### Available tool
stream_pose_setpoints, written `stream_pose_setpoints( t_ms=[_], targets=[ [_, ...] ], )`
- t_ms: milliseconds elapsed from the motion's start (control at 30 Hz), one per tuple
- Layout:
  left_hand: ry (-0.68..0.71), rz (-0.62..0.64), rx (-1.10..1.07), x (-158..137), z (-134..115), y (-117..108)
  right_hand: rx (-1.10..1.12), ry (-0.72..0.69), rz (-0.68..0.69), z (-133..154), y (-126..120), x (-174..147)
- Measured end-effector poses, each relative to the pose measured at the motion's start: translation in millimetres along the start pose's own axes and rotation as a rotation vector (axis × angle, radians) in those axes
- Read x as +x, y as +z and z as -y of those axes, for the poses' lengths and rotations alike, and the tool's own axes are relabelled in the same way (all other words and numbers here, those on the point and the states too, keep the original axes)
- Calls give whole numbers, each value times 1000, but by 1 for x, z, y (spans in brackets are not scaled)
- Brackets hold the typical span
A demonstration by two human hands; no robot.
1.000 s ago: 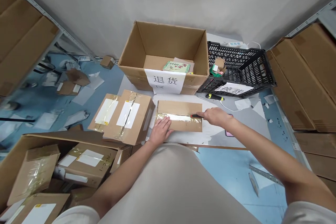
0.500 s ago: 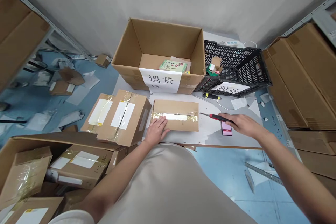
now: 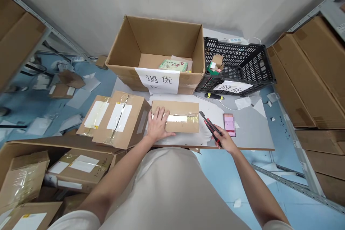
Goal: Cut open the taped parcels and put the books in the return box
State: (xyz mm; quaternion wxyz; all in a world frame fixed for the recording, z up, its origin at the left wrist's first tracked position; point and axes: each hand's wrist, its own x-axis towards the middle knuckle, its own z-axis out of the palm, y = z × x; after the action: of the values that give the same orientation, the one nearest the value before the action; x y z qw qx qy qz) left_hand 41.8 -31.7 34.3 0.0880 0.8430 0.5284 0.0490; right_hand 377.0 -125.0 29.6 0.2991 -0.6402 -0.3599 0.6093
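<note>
A small taped cardboard box point(image 3: 185, 109) with a white label strip lies on the white-covered table in front of me. My left hand point(image 3: 158, 125) rests on its left end, fingers spread flat. In my right hand point(image 3: 224, 139) is a black and red box cutter point(image 3: 211, 127), its blade tip pointing up and left, close to the box's right end. A phone point(image 3: 229, 125) with a lit pink screen lies just right of that hand. Beyond it is a black and yellow-handled tool point(image 3: 214, 96).
A large open carton point(image 3: 115, 65) with a paper sign stands behind, beside a black plastic crate point(image 3: 258, 66). Taped parcels point(image 3: 134, 122) are stacked at left, above a big carton point(image 3: 67, 140) full of parcels. Shelves of cartons point(image 3: 291, 75) flank the right. Paper scraps litter the floor.
My right hand has drawn in toward me and left, turning the box cutter to a steeper angle. My left hand has shifted onto the box's left end with fingers more spread.
</note>
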Motion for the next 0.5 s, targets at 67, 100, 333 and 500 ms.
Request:
stream_pose_setpoints(
  t_ms=[67,100,333,500],
  targets=[
    [-7,13,-1,0,0,1,9,-1,28,3,-4,4],
    [-12,15,-2,0,0,1,12,-4,42,5,-5,6],
    [-75,20,-5,3,-2,1,-2,43,124,4,-12,3],
    [-68,34,0,3,-1,2,27,48,81,-3,-5,0]
  ],
)
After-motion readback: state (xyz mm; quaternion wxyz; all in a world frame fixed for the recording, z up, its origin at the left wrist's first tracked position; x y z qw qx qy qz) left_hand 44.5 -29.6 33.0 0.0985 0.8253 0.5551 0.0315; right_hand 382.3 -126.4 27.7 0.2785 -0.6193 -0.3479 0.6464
